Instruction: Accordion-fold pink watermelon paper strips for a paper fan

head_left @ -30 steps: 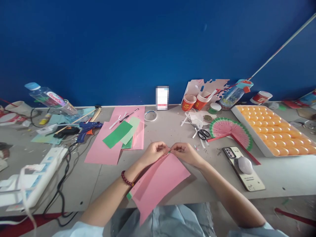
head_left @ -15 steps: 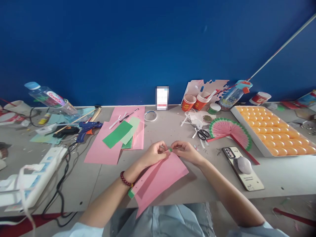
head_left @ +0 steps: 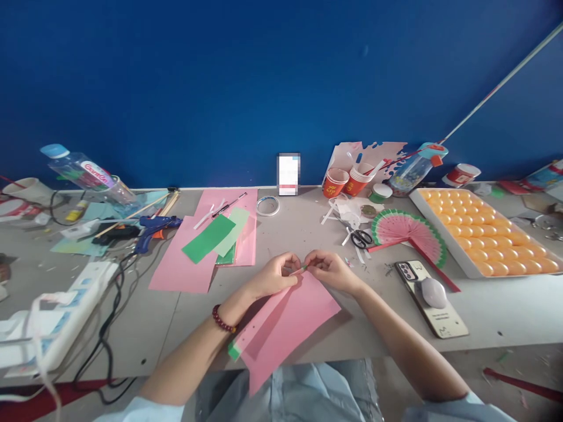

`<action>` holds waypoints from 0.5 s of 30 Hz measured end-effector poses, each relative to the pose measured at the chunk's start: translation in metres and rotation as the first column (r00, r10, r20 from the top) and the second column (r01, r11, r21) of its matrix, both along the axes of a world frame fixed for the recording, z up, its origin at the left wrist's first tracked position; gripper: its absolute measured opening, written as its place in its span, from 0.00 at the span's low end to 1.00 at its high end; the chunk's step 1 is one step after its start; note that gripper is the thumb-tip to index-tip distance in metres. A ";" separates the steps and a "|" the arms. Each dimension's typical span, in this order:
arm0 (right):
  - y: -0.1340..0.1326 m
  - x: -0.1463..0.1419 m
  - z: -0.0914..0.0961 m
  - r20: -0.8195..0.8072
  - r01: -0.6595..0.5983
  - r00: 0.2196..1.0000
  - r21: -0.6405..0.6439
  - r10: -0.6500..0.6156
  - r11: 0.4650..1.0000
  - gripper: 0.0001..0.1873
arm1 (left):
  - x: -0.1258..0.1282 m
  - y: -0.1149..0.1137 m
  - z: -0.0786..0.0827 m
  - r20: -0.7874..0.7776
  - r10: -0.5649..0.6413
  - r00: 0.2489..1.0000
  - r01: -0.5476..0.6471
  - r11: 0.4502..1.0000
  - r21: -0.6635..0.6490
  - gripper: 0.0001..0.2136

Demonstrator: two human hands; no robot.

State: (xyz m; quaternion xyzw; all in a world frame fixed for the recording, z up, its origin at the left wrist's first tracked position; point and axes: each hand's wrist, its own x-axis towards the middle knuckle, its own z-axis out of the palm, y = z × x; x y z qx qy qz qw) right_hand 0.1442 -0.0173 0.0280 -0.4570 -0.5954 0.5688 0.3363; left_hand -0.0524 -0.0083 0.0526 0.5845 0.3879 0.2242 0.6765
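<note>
A pink paper sheet (head_left: 294, 319) with a folded strip along its upper left edge and green ends hangs from my two hands over the table's front edge. My left hand (head_left: 281, 274) pinches the folded edge near its upper end. My right hand (head_left: 326, 271) grips the same upper corner, its fingers close to the left ones around a small green tip. Small dark marks dot the fold at its lower end. Fingers partly cover the pinched spot. Beyond the hands lie more pink paper (head_left: 180, 275) and a green paper rectangle (head_left: 208, 239).
To the right are black-handled scissors (head_left: 360, 238), a pink and green paper fan (head_left: 409, 228), a phone (head_left: 433, 305) and a tray of orange balls (head_left: 488, 234). On the left sit a blue glue gun (head_left: 153, 230), a power strip (head_left: 79, 310) and cables. A tape roll (head_left: 268, 206) lies ahead.
The free lower part of the pink sheet has swung slightly to the right. The green tip between the fingers shows less than before. Both hands keep nearly the same place.
</note>
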 end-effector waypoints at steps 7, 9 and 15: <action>0.008 0.004 0.002 -0.066 0.171 0.981 -0.167 -0.184 0.971 0.08 | -0.013 0.009 -0.007 -0.021 -0.173 0.985 0.169 0.979 -0.117 0.24; 0.010 0.009 0.003 -0.062 0.235 0.967 -0.162 -0.248 0.958 0.07 | -0.017 0.013 -0.006 -0.028 -0.196 0.980 0.191 0.973 -0.133 0.26; 0.020 0.029 0.003 -0.090 0.492 0.859 -0.125 -0.504 0.862 0.09 | -0.038 0.034 0.001 -0.168 -0.126 0.978 0.110 0.989 -0.100 0.26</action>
